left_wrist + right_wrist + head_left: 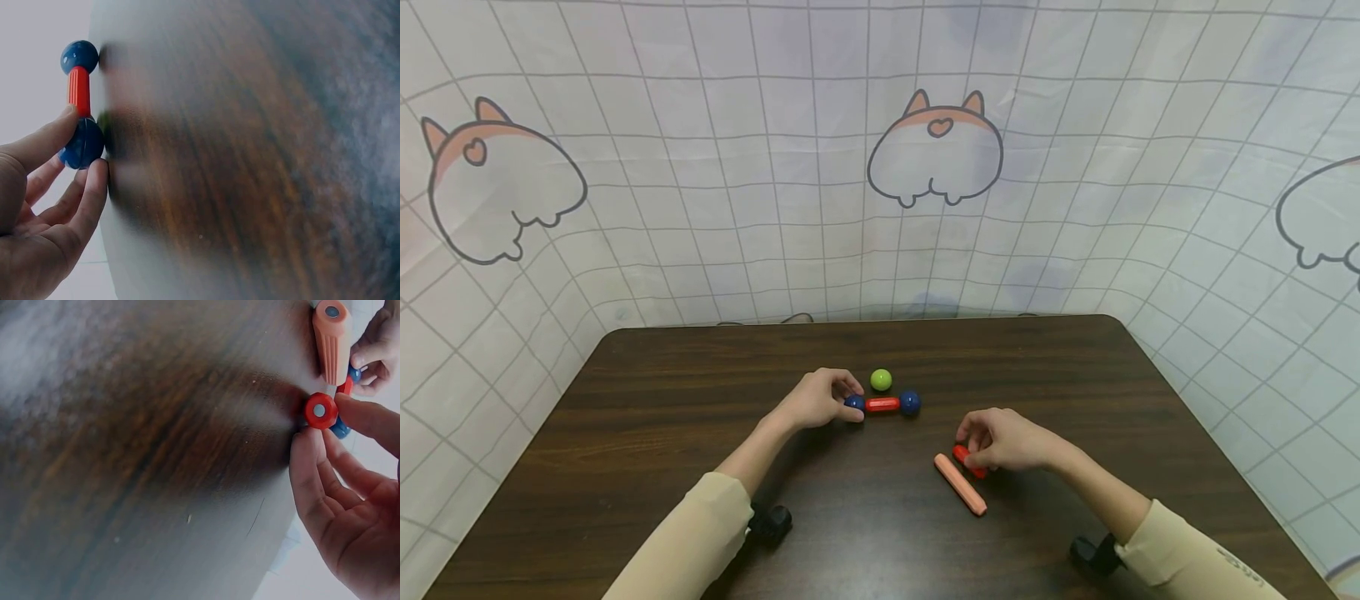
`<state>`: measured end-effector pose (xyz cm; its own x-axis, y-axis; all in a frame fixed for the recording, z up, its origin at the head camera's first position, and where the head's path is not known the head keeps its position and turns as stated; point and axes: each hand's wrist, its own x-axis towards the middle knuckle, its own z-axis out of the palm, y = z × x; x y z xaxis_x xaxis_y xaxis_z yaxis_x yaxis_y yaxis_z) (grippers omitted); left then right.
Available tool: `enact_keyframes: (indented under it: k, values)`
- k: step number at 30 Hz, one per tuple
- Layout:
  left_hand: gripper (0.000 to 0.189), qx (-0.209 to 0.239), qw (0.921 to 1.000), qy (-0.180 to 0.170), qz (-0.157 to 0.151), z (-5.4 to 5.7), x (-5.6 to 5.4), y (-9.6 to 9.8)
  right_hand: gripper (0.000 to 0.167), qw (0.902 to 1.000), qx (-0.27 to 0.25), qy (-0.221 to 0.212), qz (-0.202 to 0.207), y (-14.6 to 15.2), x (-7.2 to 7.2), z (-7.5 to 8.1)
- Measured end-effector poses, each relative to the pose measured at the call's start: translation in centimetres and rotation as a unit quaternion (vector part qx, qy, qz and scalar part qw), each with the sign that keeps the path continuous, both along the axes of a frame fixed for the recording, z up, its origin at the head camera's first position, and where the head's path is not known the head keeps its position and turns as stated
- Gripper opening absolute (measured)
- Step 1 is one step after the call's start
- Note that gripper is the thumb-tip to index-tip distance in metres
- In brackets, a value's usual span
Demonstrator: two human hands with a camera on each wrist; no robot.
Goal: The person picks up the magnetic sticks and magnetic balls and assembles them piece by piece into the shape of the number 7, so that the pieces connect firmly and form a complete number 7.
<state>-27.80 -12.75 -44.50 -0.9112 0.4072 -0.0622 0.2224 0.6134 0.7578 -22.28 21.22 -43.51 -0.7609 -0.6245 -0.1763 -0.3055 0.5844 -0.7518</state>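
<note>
My left hand (816, 401) pinches the near blue ball (84, 145) between thumb and fingers. That ball sits at one end of a short red magnetic rod (882, 404), and a second blue ball (910, 403) is at the other end, forming a dumbbell shape on the table. To the right and nearer, my right hand (1009, 440) holds another short red magnetic rod (321, 411) by thumb and fingertips, low at the tabletop. A pale metal disc shows in the rod's end. Beside it lies a longer orange rod (960, 484), apart from the fingers.
A green ball (881, 380) lies just behind the dumbbell piece. The dark wood table (662, 400) ends at a white grid-patterned curtain (812, 250). Black wrist devices (771, 524) sit under both forearms, close to the tabletop.
</note>
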Motion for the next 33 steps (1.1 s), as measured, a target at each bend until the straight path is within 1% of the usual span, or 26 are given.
enact_keyframes:
  k: [6,13,21,27,33]
  values:
    - [0.025,0.001,1.0,-0.006,0.005,0.01,0.04,0.07,0.021,1.0,-0.001,-0.002,0.002,-0.08,0.02,0.0]
    - [0.025,0.001,1.0,-0.004,0.003,0.11,0.09,-0.03,0.015,1.0,0.005,0.004,0.004,-0.1,-0.11,-0.1]
    - [0.027,0.004,1.0,0.002,-0.007,0.14,0.06,0.0,0.015,1.0,0.0,0.006,0.001,-0.03,-0.12,-0.1]
    - [0.027,0.005,1.0,0.002,-0.006,0.24,0.12,0.02,0.017,0.9999,-0.011,0.003,-0.007,-0.03,-0.19,-0.13]
    - [0.027,0.003,1.0,0.002,-0.006,0.19,0.09,0.0,0.019,0.9997,-0.015,0.012,-0.014,-0.03,-0.4,-0.29]
